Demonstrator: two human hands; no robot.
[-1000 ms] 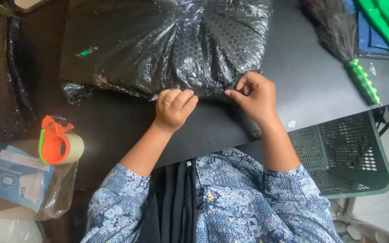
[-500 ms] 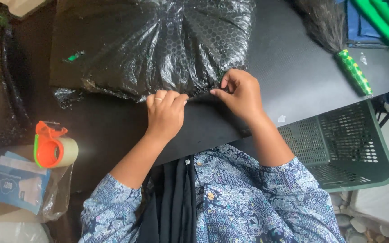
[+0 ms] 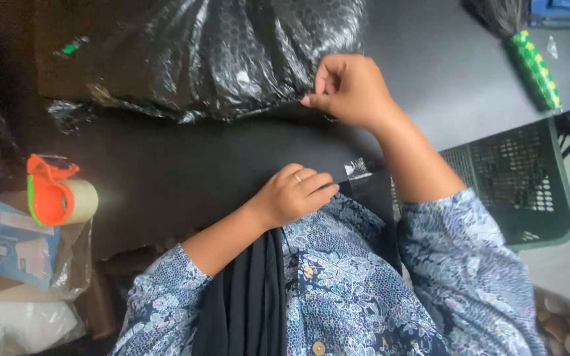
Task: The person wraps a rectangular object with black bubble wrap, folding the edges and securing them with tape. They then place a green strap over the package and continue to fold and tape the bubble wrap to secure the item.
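A: Right hand [image 3: 351, 89] is pinching the near edge of the black plastic parcel [image 3: 212, 56], thumb and fingertips closing on the film, other fingers curled. Left hand [image 3: 295, 194] is resting loosely curled at the table [image 3: 186, 171] edge by the person's shirt, holding nothing; a ring is showing on one finger.

B: And the parcel, where is it lying relative to the hands?

A: It is sitting just beyond and to the left of the right hand, touching its fingertips, and well beyond the left hand, with bare dark table between them. It is looking full, honeycomb padding showing through the film.

B: How far along is the wrapping looking?

A: Contents appear to be bagged already. The near edge is lying gathered and wrinkled, no tape visible on it, so I am judging the sealing as still to come. Cannot tell whether the far side is closed.

B: Anything else around, working down in size?

A: Green mesh basket [image 3: 516, 178] is standing below the table to the right of the right forearm. Clear bag with a blue card [image 3: 14, 247] is lying far to the left of the left hand. Tape roll in an orange dispenser [image 3: 57, 198] is sitting just above that bag. Green patterned handle [image 3: 534, 66] is lying beyond and right of the right hand.
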